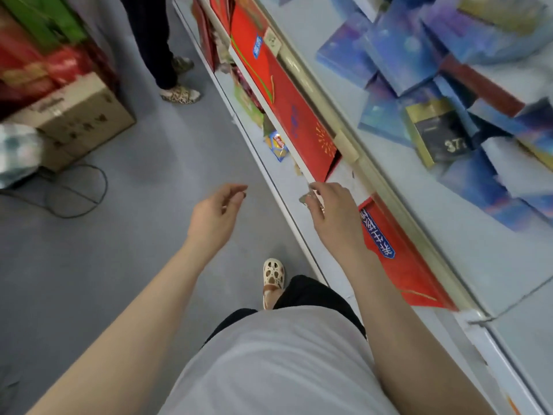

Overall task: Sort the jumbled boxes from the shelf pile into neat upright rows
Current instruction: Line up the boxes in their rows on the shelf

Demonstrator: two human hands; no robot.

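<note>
your right hand (335, 214) reaches to the lower shelf edge, fingers curled at the corner of a red box (299, 121); whether that grip has closed on it is unclear. your left hand (215, 217) hangs loosely curled, holding nothing, left of it. jumbled blue boxes (419, 70) lie piled on the shelf (449, 235) above the red box.

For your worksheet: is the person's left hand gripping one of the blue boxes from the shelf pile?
No: the left hand hangs over the grey floor holding nothing, well away from the jumbled blue boxes on the shelf.

Jumbled boxes (425, 85) on the shelf (466, 235) at right — carton (74, 121) on the floor, left.
</note>
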